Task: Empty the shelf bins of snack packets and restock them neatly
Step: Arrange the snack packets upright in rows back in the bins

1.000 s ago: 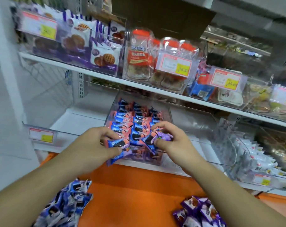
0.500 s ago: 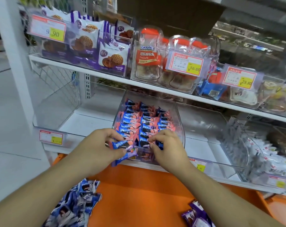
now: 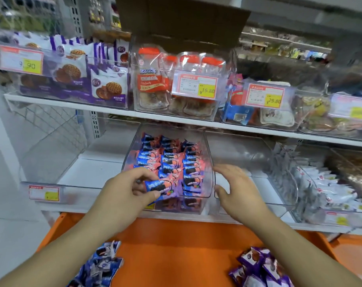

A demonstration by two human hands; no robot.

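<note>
A clear plastic bin on the lower shelf holds neat rows of blue-and-pink snack packets. At the bin's front left, my left hand pinches a couple of these packets between thumb and fingers. My right hand hovers with spread fingers just right of the bin, holding nothing. Blue-and-white packets lie on the orange surface at lower left. Purple packets lie there at lower right.
Clear bins stand on both sides: one with nothing in it at left, another at right, then one with white packets. The upper shelf carries bins of waffle packs, red-lidded jars and price tags.
My right hand let go of its packet in the bin and moved right, out of the bin, opening. My left hand stays at the bin's front with its packets.
</note>
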